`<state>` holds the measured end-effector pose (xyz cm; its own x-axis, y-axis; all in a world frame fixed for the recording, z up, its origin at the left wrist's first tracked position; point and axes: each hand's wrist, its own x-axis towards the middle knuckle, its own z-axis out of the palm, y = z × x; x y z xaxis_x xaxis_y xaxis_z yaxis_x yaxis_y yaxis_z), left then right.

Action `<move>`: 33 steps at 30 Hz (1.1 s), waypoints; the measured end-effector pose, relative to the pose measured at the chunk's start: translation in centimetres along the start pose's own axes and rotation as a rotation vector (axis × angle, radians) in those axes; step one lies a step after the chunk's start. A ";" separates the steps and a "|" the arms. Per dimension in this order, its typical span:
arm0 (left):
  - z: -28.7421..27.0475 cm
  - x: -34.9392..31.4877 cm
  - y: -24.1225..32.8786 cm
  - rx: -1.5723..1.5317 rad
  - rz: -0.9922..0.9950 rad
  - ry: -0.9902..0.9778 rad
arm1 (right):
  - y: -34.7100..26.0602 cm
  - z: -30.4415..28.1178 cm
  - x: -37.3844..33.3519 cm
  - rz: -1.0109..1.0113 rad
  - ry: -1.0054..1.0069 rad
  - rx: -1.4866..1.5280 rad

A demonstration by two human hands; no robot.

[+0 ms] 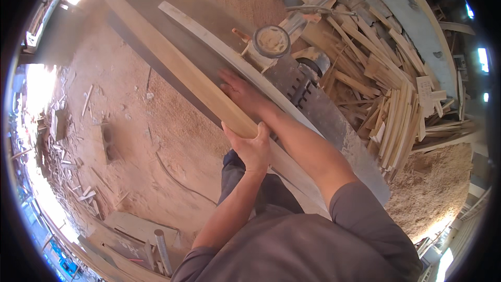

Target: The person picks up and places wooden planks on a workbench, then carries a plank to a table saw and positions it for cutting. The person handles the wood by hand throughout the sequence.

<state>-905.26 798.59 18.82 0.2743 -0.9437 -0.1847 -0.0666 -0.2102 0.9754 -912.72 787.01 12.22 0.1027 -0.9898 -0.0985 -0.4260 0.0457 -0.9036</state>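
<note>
A long, pale wooden board [172,55] lies lengthwise along the metal table of a woodworking machine [195,52], running from near my body to the far left. My left hand [250,149] grips the board near its close end, thumb on the right side and fingers on the left. Beyond it my right hand [240,91] reaches across with fingers stretched out, resting against the board's right side; part of that hand is hidden by the board. A straight, light-coloured fence [209,42] runs along the machine to the right of my right hand.
A round, dust-covered knob or wheel [271,41] stands on the machine right of the fence. Piled wood offcuts [391,73] lie to the right. Sawdust covers the floor [141,109], with a hollow block [107,143], a cable [175,175] and scattered scraps on the left.
</note>
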 end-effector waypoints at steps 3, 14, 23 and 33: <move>-0.2 0.1 -0.2 -0.037 -0.064 -0.012 | 1.2 0.2 0.1 -0.073 -0.009 -0.031; 0.3 0.1 -0.4 0.070 0.075 -0.019 | 5.8 -1.8 -12.8 -0.107 -0.041 -0.060; 0.5 0.2 -1.1 0.088 0.047 -0.045 | 11.8 -4.6 -33.6 -0.092 -0.116 -0.361; 0.1 0.6 -2.5 0.167 0.073 0.018 | 11.0 -23.7 -88.1 0.979 -0.312 -1.078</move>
<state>-905.08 798.53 16.31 0.2803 -0.9536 -0.1103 -0.2446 -0.1821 0.9524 -947.76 871.50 20.86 -0.4859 -0.5517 -0.6778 -0.8670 0.4021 0.2942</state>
